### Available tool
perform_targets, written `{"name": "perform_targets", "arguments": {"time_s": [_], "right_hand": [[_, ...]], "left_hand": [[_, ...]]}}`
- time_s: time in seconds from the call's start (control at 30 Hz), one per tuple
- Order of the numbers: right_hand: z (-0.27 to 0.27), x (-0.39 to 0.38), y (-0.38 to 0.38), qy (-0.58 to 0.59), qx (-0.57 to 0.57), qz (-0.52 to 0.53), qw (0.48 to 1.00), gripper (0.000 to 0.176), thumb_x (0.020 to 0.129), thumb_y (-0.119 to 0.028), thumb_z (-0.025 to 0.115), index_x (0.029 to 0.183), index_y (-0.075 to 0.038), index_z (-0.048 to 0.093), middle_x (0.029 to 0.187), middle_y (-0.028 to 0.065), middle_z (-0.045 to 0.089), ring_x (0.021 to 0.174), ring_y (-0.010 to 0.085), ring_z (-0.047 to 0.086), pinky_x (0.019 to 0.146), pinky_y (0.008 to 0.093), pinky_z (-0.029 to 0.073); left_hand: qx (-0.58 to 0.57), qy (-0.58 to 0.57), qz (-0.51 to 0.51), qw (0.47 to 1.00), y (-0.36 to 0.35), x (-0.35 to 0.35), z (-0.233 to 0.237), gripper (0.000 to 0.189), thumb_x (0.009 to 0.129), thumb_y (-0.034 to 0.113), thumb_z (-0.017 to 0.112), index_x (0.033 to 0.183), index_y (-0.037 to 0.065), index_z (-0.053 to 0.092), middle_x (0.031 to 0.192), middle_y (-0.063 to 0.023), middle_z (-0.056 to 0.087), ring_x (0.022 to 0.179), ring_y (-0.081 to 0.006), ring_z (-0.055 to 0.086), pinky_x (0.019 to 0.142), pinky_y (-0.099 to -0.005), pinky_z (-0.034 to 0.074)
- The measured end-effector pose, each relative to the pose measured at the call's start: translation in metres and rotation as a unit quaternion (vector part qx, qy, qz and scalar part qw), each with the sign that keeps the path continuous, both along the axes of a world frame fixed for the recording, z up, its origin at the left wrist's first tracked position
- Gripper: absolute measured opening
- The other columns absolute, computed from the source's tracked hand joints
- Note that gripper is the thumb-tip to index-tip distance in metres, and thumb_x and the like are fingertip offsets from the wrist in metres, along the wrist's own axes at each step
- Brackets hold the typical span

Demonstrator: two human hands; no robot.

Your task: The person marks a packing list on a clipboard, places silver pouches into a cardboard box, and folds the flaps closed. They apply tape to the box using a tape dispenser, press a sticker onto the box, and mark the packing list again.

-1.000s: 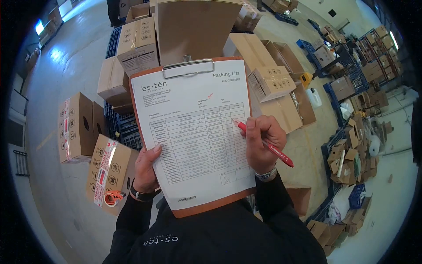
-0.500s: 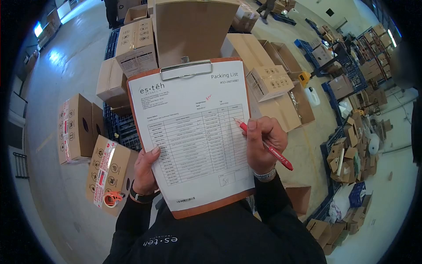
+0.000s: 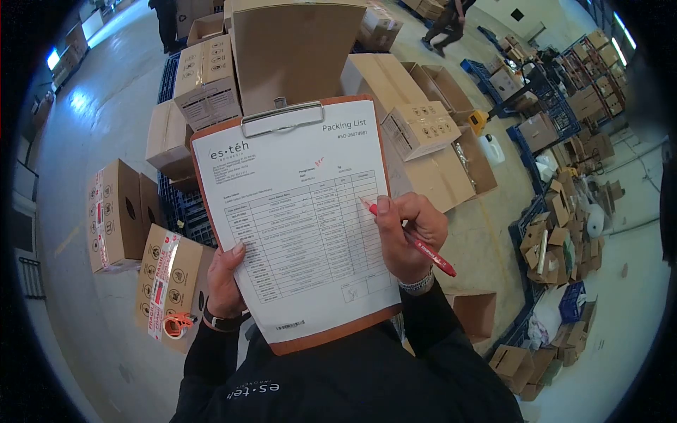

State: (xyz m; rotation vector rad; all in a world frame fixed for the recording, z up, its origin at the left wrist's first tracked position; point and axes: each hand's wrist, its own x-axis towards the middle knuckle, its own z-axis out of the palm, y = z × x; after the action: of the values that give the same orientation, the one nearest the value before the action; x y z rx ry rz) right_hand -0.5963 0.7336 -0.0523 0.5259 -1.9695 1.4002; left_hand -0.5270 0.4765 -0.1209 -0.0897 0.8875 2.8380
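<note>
My left hand (image 3: 226, 283) grips the lower left edge of a brown clipboard (image 3: 352, 327), its thumb lying on the paper and the other fingers hidden behind the board. A metal clip at the top holds a printed packing list (image 3: 310, 289) with a table, a barcode and small red marks near its upper middle. In my right hand (image 3: 412, 236) is a red pen (image 3: 431, 256), pinched between thumb and fingers. Its tip is right at the columns on the right side of the table.
Cardboard boxes (image 3: 206, 81) stand on blue pallets ahead. A tape dispenser (image 3: 178, 324) lies on a taped carton (image 3: 159, 282) at left. More pallets with cartons and a yellow-handled pallet jack (image 3: 478, 122) are at right. Two people (image 3: 447, 27) are farther back.
The view has shifted slightly, so the clipboard and both hands appear a little farther left. The pen tip stays near the right-hand columns. A person at the back has come further into view.
</note>
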Motion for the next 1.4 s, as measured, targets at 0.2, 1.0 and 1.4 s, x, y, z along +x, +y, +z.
{"name": "perform_targets", "arguments": {"time_s": [0.2, 1.0, 1.4], "right_hand": [[0.000, 0.003, 0.001, -0.004, 0.011, 0.001, 1.000, 0.029, 0.083, -0.004, 0.074, 0.065, -0.005, 0.052, 0.056, 0.0015, 0.052, 0.047, 0.0052, 0.044, 0.042, 0.0230, 0.034], [-0.004, 0.004, 0.001, 0.007, -0.024, 0.018, 1.000, 0.024, 0.085, -0.002, 0.071, 0.068, -0.004, 0.054, 0.060, 0.0037, 0.057, 0.049, 0.0074, 0.049, 0.045, 0.0234, 0.037], [-0.007, 0.009, 0.005, 0.005, -0.062, -0.022, 0.998, 0.022, 0.088, 0.000, 0.065, 0.071, -0.003, 0.051, 0.061, 0.0035, 0.056, 0.052, 0.0063, 0.048, 0.049, 0.0227, 0.039]], "left_hand": [[-0.002, 0.002, 0.015, 1.000, 0.002, 0.005, -0.001, 0.055, 0.094, 0.014, 0.049, 0.140, -0.008, 0.029, 0.131, -0.0273, 0.051, 0.113, -0.0339, 0.062, 0.091, -0.0435, 0.057], [-0.023, -0.010, 0.016, 1.000, 0.008, 0.015, 0.003, 0.059, 0.091, 0.019, 0.051, 0.140, -0.007, 0.031, 0.130, -0.0252, 0.053, 0.111, -0.0316, 0.063, 0.091, -0.0415, 0.056], [-0.033, 0.011, 0.004, 0.999, 0.002, 0.016, 0.003, 0.058, 0.093, 0.019, 0.050, 0.141, -0.007, 0.030, 0.131, -0.0259, 0.052, 0.114, -0.0329, 0.061, 0.092, -0.0428, 0.055]]}}
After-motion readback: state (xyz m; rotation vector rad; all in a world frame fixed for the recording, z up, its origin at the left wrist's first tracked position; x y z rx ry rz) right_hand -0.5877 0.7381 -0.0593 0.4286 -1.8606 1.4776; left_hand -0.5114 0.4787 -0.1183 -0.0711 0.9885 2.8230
